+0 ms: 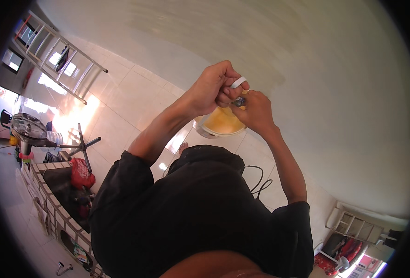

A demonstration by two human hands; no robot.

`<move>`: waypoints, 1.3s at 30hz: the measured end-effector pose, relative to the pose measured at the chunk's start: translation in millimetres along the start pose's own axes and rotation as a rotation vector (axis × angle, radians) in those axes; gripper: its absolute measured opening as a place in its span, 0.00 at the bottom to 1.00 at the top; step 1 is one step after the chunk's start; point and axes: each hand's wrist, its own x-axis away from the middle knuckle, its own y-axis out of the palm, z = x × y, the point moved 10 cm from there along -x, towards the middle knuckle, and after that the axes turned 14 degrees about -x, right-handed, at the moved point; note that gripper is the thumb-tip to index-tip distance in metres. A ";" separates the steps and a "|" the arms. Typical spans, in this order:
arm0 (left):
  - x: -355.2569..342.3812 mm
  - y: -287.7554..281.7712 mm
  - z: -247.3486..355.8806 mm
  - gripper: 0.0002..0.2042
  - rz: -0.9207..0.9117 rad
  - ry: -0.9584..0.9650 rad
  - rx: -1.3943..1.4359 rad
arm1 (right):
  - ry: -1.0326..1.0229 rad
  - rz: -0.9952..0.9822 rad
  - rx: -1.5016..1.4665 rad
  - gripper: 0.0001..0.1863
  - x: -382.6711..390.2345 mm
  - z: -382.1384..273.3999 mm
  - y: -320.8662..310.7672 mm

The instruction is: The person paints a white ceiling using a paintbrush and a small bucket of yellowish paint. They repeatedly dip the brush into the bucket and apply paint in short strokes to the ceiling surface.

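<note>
My left hand (pixel 216 88) is closed, with a small white band-like piece (pixel 238 82) showing at its curled fingers. Close against it, my right hand (pixel 256 111) is pinched on something small. A bit of shiny, metallic-looking material (pixel 240 101) shows between the two hands; its kind I cannot make out. Below and behind the hands stands a round pale bucket (pixel 210 135) whose top looks yellow-orange. The hands cover part of it.
A pale wall (pixel 334 92) rises just ahead and to the right. An aluminium ladder (pixel 59 55) stands far left, above a black pedestal fan (pixel 29 127). A red bag (pixel 81 173) lies at left. A black cable (pixel 262 185) loops by my right side. Furniture (pixel 353 227) stands lower right.
</note>
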 end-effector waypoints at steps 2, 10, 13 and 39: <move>0.5 3.8 -2.0 0.12 -0.010 -0.006 0.001 | 0.046 -0.087 0.026 0.11 0.6 2.2 10.7; -0.1 9.0 -12.6 0.16 -0.020 -0.043 0.002 | 0.007 -0.012 0.046 0.10 20.1 -12.0 -8.4; 0.3 10.5 -13.5 0.21 0.027 -0.050 -0.049 | -0.037 0.029 0.047 0.10 25.0 -18.8 -17.4; -2.6 13.2 -13.6 0.27 -0.128 -0.082 -0.030 | 0.225 0.211 -0.646 0.15 59.7 -7.2 -28.1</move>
